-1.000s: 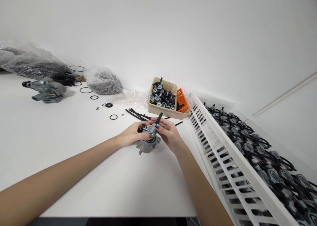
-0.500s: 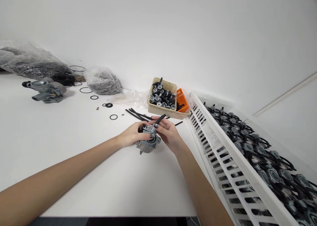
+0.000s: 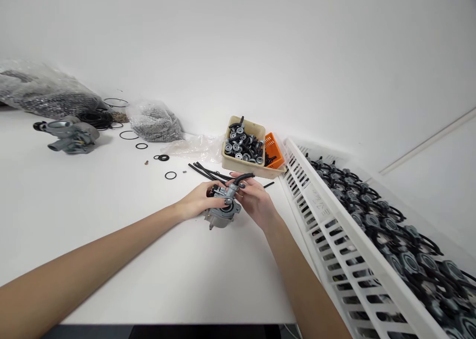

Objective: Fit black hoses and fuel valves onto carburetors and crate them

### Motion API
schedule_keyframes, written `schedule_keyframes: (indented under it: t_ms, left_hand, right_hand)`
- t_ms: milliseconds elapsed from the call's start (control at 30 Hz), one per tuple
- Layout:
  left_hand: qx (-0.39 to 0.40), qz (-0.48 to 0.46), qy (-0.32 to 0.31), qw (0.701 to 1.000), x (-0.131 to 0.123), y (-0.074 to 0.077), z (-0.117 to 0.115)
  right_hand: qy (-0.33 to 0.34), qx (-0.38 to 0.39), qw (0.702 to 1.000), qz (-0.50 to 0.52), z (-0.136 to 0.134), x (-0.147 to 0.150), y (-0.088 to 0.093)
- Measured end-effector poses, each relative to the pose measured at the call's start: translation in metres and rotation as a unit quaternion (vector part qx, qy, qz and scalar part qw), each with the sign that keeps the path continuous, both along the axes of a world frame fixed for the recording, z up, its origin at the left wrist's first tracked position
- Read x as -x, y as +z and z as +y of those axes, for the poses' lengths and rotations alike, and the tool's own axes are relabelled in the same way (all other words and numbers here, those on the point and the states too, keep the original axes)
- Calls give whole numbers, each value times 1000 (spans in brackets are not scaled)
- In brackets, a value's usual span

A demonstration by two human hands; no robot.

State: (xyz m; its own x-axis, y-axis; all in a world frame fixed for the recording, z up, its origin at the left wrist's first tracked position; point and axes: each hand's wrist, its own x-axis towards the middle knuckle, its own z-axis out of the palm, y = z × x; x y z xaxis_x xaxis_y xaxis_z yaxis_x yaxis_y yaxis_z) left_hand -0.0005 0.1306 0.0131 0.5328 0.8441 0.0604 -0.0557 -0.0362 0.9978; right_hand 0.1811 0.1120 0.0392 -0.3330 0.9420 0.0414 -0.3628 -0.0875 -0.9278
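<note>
My left hand (image 3: 201, 200) is closed around a grey metal carburetor (image 3: 220, 216), its thumb lying across the body beside the round bore. The carburetor is tilted just above or on the white table; which of these I cannot tell. On its top sits a metal cap (image 3: 232, 187) with a bent black rubber boot (image 3: 244, 176) pointing right. My right hand (image 3: 255, 200) has its fingers closed around the cap, the thumb at the base of the boot. Its other fingertips are partly hidden behind the cap. Thin black tubes (image 3: 203, 170) lie just beyond both hands.
A cream bin (image 3: 225, 153) of similar caps and an orange basket (image 3: 274, 148) stand behind. Along the right runs a white slotted crate (image 3: 320, 205) full of carburetors. Another carburetor (image 3: 72, 135), rubber rings (image 3: 170, 175) and bagged parts (image 3: 156, 121) lie to the left.
The right thumb has shifted from the boot's side to its base, and the boot now lies bent further to the right. The left hand stays on the carburetor.
</note>
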Motion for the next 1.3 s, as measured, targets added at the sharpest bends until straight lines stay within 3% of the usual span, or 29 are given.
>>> schedule_keyframes:
  t_ms: [700,1300]
  left_hand:
    - [7,2,-2,1000,0,0,0]
    - [-10,33,-16,999,1,-1,0]
  right_hand:
    - [0,-12,1000,-2,4,0,-6]
    - [11,-9,999,-47,-1,2,-1]
